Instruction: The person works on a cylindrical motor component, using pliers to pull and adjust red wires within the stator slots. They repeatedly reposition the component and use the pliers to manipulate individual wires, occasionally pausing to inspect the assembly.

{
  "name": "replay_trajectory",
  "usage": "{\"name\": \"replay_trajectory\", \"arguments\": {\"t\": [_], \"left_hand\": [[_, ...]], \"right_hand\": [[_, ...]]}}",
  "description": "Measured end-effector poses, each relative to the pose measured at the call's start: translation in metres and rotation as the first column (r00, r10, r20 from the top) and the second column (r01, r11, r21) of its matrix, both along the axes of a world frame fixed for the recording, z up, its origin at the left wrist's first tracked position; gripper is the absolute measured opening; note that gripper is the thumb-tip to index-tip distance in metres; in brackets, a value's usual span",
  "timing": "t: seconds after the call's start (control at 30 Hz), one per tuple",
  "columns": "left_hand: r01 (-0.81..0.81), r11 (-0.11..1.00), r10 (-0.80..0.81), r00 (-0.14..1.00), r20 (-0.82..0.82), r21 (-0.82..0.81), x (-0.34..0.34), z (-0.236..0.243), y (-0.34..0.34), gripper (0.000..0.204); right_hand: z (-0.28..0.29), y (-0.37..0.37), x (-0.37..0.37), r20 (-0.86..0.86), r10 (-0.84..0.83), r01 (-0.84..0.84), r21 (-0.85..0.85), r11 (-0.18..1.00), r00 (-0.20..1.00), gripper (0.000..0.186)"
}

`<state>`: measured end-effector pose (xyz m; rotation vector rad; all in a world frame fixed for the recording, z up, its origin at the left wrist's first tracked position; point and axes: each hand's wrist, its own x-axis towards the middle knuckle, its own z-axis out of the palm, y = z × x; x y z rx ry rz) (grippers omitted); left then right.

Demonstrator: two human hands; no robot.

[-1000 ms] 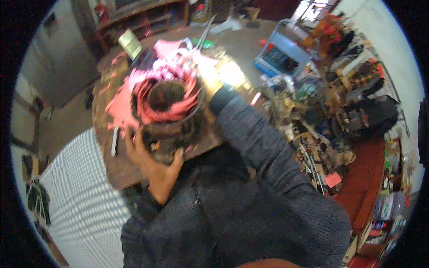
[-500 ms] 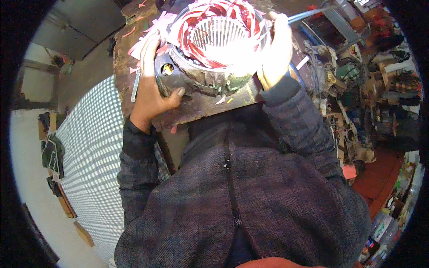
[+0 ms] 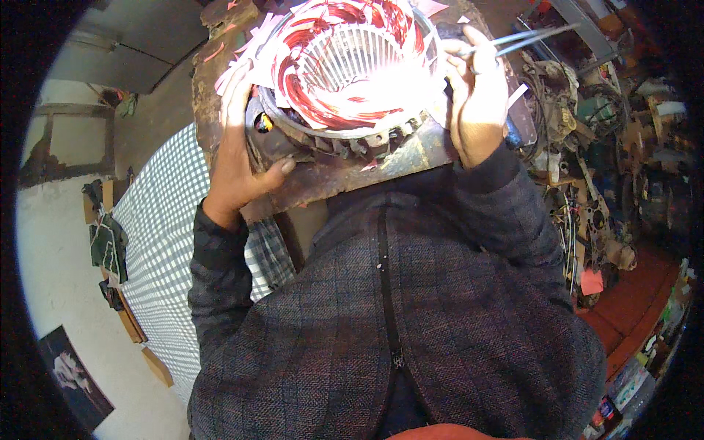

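Observation:
A round motor stator (image 3: 282, 88), wound with red copper wire and with pale slots round its bore, stands on the worn workbench (image 3: 323, 192). My left hand (image 3: 238, 147) grips its left side, fingers along the rim and thumb low on the grey housing. At the right rim is my right hand (image 3: 480, 99), fingers curled around a slim, two-pronged metal tool (image 3: 532, 37) whose far end points right. Whether it is scissors or tweezers I cannot tell. Strong glare washes out the stator's right part and hides whether my right fingertips touch it.
Pink paper scraps (image 3: 257, 37) lie around the stator on the bench. A checked cloth (image 3: 158, 220) hangs at the left. Cables and mechanical parts (image 3: 561, 110) crowd the right side, with a metal frame (image 3: 587, 33) beyond.
My right hand has shifted right, slightly away from the stator. The tool in it has turned, now showing two prongs. The left hand keeps its hold on the housing. The whole view has shifted slightly.

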<state>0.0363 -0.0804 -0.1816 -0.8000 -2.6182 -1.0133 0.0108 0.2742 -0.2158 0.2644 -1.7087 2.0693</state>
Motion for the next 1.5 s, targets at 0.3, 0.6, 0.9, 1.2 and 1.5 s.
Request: {"name": "replay_trajectory", "arguments": {"t": [0.3,0.6,0.9,1.2,1.5], "left_hand": [[0.023,0.995,-0.010,0.992,-0.127,0.100,0.025,0.104,0.018,0.093],[0.301,0.918,-0.379,0.857,-0.348,-0.258,0.018,0.137,0.081,0.044],[0.321,0.902,-0.412,0.841,-0.351,-0.290,0.010,0.144,0.090,0.026],[0.400,0.851,-0.467,0.873,-0.141,-0.342,0.005,0.152,0.081,0.022],[0.518,0.737,-0.525,0.843,0.115,-0.434,-0.027,0.168,0.081,0.013]], "right_hand": [[-0.002,0.039,0.080,0.346,0.059,-0.082,0.053,0.995,0.937,0.057],[0.039,0.052,0.116,0.198,0.011,-0.126,0.580,0.805,0.980,0.055],[0.047,0.058,0.123,0.117,0.020,-0.100,0.736,0.669,0.993,0.054],[0.047,0.071,0.125,0.183,0.044,-0.171,0.768,0.618,0.982,0.067],[0.069,0.083,0.126,0.132,0.111,-0.171,0.834,0.524,0.985,0.064]]}}
